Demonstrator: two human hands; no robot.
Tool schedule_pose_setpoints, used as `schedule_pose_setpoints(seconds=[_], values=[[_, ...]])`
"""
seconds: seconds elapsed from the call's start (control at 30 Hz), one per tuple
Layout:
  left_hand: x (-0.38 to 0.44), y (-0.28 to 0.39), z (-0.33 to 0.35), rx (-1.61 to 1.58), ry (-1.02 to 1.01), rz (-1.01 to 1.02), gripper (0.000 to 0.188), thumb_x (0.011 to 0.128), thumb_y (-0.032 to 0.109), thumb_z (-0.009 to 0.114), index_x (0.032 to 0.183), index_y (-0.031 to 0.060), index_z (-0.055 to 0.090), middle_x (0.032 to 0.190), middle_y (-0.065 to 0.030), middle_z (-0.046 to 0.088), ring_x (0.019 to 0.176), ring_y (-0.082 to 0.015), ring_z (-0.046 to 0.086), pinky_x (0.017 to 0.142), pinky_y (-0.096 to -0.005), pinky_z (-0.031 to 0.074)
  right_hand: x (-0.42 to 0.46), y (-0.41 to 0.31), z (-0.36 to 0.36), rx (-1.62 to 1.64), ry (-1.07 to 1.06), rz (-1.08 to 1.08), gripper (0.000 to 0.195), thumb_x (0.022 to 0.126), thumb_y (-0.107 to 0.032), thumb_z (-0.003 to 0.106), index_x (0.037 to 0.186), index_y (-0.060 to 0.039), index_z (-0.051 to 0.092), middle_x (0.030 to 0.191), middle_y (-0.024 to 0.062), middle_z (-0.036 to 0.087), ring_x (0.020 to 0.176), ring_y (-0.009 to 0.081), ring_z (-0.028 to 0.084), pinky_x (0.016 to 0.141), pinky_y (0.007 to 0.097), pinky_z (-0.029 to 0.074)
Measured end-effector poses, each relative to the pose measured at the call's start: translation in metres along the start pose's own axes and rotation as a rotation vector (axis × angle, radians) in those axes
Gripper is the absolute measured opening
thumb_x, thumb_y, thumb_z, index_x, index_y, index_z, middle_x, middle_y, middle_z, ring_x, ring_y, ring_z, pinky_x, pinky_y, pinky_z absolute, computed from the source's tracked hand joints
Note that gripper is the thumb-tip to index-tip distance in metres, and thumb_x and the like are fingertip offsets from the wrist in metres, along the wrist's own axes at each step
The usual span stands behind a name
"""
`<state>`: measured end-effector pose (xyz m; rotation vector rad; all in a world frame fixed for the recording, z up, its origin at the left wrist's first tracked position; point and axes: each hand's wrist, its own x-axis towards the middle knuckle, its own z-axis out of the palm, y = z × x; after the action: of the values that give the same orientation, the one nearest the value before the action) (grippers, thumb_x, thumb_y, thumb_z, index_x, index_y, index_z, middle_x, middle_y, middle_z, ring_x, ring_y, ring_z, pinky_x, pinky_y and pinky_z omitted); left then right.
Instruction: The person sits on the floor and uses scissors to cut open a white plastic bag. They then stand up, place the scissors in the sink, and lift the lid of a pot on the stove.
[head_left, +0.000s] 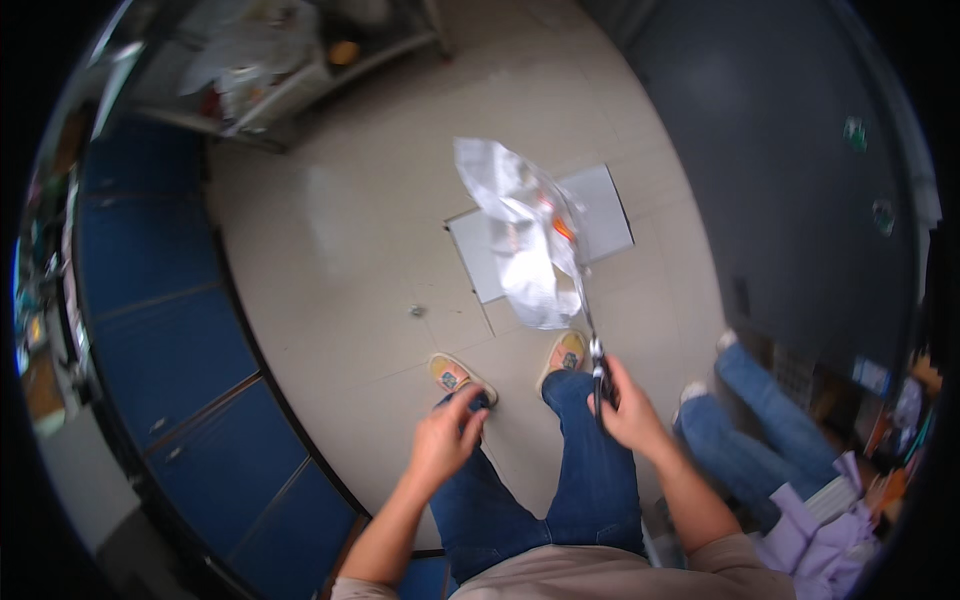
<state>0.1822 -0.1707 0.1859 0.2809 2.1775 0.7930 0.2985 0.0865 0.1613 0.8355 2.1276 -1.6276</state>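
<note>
My right hand grips the black handle of a slim metal tool, perhaps tongs or large scissors; motion blur hides its exact kind. At the tool's far end hangs a crumpled white plastic bag with an orange-red patch. It looks caught there, though the point of contact is blurred. Below the bag in the picture, a white board with dark edges lies flat on the floor. My left hand hovers over my left leg, fingers loosely bent and apart, with nothing in it.
Blue cabinets line the left side. A shelf with mixed items stands at the far left. A large dark panel rises on the right. Another person in jeans is close on my right. A small object lies on the tiles.
</note>
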Motion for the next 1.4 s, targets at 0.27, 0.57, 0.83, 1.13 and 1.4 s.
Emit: schedule_pose_setpoints(seconds=[0.27, 0.57, 0.83, 1.13, 1.4], values=[[-0.180, 0.009, -0.103, -0.361, 0.590, -0.020, 0.051, 0.080, 0.001, 0.061, 0.128, 0.0102, 0.047, 0.132, -0.0147, 0.041, 0.100, -0.0246, 0.056, 0.077, -0.0309, 0.052, -0.061, -0.210, 0.053, -0.479, -0.146, -0.626, 0.064, 0.075, -0.003, 0.061, 0.133, -0.0040, 0.036, 0.096, 0.0212, 0.059, 0.081, 0.0401, 0.056, 0.071, 0.0439, 0.047], [-0.252, -0.072, -0.233, -0.925, 0.688, 0.108, 0.047, 0.086, 0.012, 0.062, 0.130, 0.0073, 0.045, 0.128, -0.0089, 0.046, 0.103, -0.0171, 0.055, 0.082, -0.0290, 0.049, -0.079, -0.383, 0.228, -0.617, -0.195, -1.200, 0.069, 0.071, -0.004, 0.068, 0.131, -0.0024, 0.034, 0.093, 0.0132, 0.055, 0.085, 0.0320, 0.055, 0.069, 0.0412, 0.047], [-0.219, -0.086, -0.312, -1.290, 0.852, 0.294, 0.022, 0.095, 0.021, 0.052, 0.106, 0.0029, 0.055, 0.090, -0.0012, 0.061, 0.078, -0.0071, 0.057, 0.067, -0.0218, 0.047, -0.091, -0.458, 0.338, -0.554, -0.434, -1.314, 0.057, 0.074, -0.003, 0.065, 0.126, 0.0010, 0.042, 0.101, 0.0192, 0.056, 0.088, 0.0361, 0.057, 0.073, 0.0409, 0.049], [-0.180, -0.154, -0.401, -1.498, 1.058, 0.071, 0.021, 0.093, 0.023, 0.052, 0.102, 0.0032, 0.053, 0.086, -0.0033, 0.060, 0.068, -0.0097, 0.059, 0.052, -0.0227, 0.048, -0.024, -0.529, 0.414, -0.733, -0.620, -1.585, 0.047, 0.071, -0.016, 0.071, 0.114, -0.0029, 0.055, 0.116, 0.0145, 0.054, 0.107, 0.0288, 0.052, 0.087, 0.0415, 0.039], [-0.146, -0.158, -0.537, -1.900, 1.118, 0.107, 0.019, 0.094, 0.026, 0.049, 0.104, 0.0105, 0.053, 0.085, 0.0009, 0.058, 0.070, -0.0056, 0.056, 0.057, -0.0217, 0.047, 0.086, -0.652, 0.486, -0.618, -0.938, -1.730, 0.046, 0.065, 0.004, 0.063, 0.109, -0.0125, 0.064, 0.115, 0.0144, 0.052, 0.094, 0.0300, 0.053, 0.081, 0.0392, 0.042]])
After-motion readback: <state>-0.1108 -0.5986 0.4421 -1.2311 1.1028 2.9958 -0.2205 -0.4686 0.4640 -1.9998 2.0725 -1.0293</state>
